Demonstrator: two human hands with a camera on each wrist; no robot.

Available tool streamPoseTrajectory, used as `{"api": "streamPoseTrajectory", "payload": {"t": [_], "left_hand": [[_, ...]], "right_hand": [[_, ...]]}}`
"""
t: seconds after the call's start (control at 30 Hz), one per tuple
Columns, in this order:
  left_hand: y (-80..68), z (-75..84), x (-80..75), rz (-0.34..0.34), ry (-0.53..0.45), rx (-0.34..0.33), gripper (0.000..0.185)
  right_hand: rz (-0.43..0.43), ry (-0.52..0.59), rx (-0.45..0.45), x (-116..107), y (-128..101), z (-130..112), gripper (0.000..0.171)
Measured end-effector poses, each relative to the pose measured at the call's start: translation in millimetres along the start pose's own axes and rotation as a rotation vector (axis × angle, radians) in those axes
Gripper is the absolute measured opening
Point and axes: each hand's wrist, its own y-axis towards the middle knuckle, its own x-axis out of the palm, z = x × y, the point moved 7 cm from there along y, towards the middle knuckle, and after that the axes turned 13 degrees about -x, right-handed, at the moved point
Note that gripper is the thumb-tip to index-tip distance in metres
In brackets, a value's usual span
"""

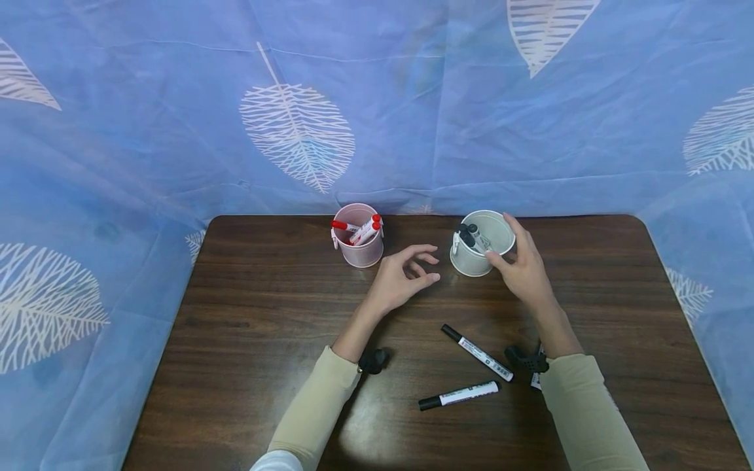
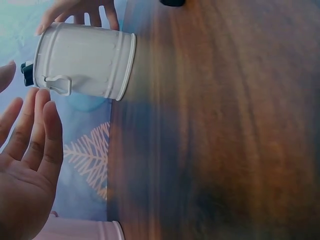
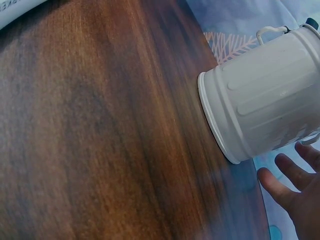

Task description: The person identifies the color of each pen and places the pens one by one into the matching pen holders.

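My right hand [image 1: 524, 268] is at the right side of a small white bucket [image 1: 470, 265], its index finger and thumb by the rim. In the right wrist view its fingers [image 3: 280, 187] look spread beside the bucket wall. Two markers with dark caps [image 1: 473, 237] lean inside this bucket. To the left, my left hand [image 1: 400, 278] hovers between the buckets with fingers loosely bent and nothing in them. Beyond it stands a pink bucket [image 1: 364, 256] holding several red-capped markers [image 1: 366, 231]. Both buckets are upright.
Two black-capped whiteboard markers, one slanted [image 1: 483, 358] and one nearer the front [image 1: 462, 395], lie on the brown table [image 1: 247, 347]. Another marker [image 1: 536, 379] is mostly hidden by the right sleeve. Behind the table's back edge hangs a blue leaf-patterned cloth [image 1: 389, 131].
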Motion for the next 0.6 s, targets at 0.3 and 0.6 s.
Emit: {"api": "streamPoseTrajectory", "payload": {"t": [0.3, 0.6], "left_hand": [[-15.0, -8.2, 0.2, -0.012, 0.002, -0.019, 0.045], [-29.1, -16.4, 0.5, -0.028, 0.003, -0.025, 0.045]], "right_hand": [[0.003, -0.003, 0.015, 1, -1, 1, 0.082], [0.01, 0.007, 0.001, 1, -2, 0, 0.081]]}}
